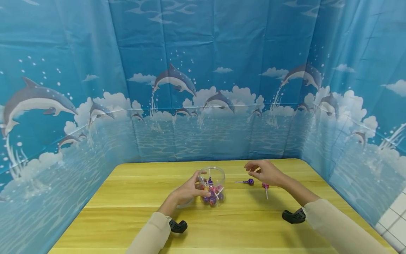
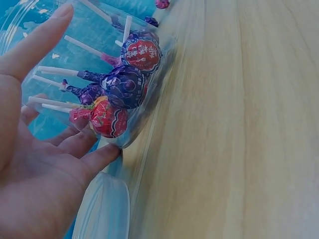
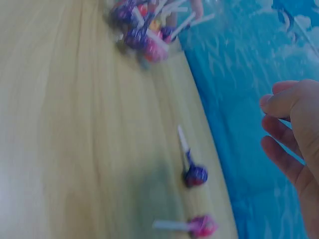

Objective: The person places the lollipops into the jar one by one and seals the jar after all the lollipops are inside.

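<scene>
My left hand grips a clear plastic jar, thumb on one side and fingers round the other. Inside the jar are several wrapped lollipops, purple, red and pink, their white sticks pointing various ways. Raised above the table, my right hand has loosely bent fingers and holds nothing. Below and beside it lie a purple lollipop and a pink lollipop. Partly hidden behind my left hand in the head view, a clear round lid lies on the table.
The yellow wood-grain table has rounded far corners. A blue dolphin-print curtain hangs close behind it and along both sides. Black wrist devices sit below both sleeves.
</scene>
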Motion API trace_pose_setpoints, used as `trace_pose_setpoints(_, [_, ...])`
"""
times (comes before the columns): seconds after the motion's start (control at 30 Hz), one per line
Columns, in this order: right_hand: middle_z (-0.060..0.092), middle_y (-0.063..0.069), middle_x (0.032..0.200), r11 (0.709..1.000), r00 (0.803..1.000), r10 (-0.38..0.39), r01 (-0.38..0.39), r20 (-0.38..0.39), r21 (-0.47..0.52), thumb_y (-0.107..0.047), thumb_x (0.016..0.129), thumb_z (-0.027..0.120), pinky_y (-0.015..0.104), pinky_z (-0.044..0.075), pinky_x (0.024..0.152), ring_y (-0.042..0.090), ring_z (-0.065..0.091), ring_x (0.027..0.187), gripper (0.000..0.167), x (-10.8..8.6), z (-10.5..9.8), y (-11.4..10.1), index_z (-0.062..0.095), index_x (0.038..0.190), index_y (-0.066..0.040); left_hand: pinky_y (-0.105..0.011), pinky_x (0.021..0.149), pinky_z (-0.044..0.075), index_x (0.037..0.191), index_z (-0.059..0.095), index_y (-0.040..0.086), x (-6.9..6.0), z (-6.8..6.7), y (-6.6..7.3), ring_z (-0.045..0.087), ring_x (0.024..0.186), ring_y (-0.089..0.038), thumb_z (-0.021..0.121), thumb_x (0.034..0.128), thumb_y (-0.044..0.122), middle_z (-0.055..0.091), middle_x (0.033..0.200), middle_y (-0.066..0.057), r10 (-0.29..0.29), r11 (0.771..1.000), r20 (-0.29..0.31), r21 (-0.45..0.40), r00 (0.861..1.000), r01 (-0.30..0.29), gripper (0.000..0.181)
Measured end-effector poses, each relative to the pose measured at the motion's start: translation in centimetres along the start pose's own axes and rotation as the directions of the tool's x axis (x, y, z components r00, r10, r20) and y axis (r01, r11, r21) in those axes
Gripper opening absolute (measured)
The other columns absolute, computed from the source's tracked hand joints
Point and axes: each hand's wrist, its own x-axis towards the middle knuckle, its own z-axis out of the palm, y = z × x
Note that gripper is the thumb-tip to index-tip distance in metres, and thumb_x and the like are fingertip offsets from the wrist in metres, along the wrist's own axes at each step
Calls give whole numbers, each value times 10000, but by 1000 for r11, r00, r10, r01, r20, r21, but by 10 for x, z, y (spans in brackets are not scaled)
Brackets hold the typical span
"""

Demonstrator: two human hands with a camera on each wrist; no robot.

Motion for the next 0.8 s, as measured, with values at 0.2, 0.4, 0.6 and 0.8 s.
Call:
trace_pose_setpoints(0.2, [705,139,1124,1000,999,16,-16,40,22,64,981,613,383,592,774,341,669,1002,233,-29,-1,19,720,1176,-6,-492,1035,463,1610,258,190,-2,0,3,389,1432,-426,806,934,184,402,1479,-137,-8,1000,6,2,1000,8,870])
trace_pose_setpoints(0.4, [721,97,1057,992,993,-55,66,100,-103,168,898,627,368,582,723,290,680,912,306,-56,15,42,743,1114,-15,-519,1046,444,1601,266,173,-4,1,3,409,1412,-425,802,934,162,415,1469,-136,-11,1000,-3,11,1000,11,855])
trace_pose_setpoints(0.6, [716,-44,982,969,989,-129,141,74,-203,190,832,673,319,555,691,155,686,879,380,-74,32,58,748,1013,-135,-515,1049,443,1597,279,184,-5,3,2,398,1419,-398,777,949,142,421,1458,-111,-4,1000,-1,12,1000,4,818])
trace_pose_setpoints(0.8, [702,-49,924,879,951,-291,308,103,-365,112,885,726,341,578,741,119,670,856,296,-65,35,59,730,917,-183,-514,1047,441,1599,279,170,-4,1,4,412,1405,-392,768,951,122,431,1441,-102,4,1000,-10,11,1000,-4,813])
